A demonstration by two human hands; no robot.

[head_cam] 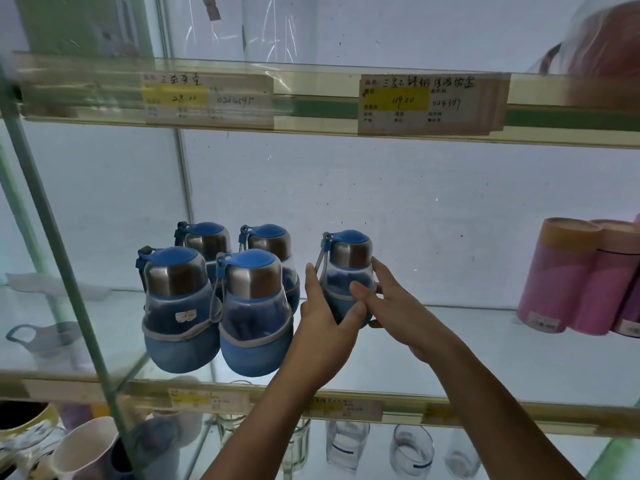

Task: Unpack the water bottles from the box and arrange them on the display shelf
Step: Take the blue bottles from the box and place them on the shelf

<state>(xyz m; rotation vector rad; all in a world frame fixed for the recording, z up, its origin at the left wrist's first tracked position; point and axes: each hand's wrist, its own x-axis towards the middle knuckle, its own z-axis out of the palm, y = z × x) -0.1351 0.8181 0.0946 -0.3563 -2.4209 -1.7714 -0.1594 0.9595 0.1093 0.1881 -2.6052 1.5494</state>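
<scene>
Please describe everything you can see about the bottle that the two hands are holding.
The bottle is small and round-bellied, with a blue domed lid, a shiny metal collar, a clear upper body and a blue sleeve below. A grey cord hangs from a blue tab beside the lid. It stands upright on the glass shelf, right of four matching bottles and apart from them. The left hand and right hand clasp its lower body from both sides.
</scene>
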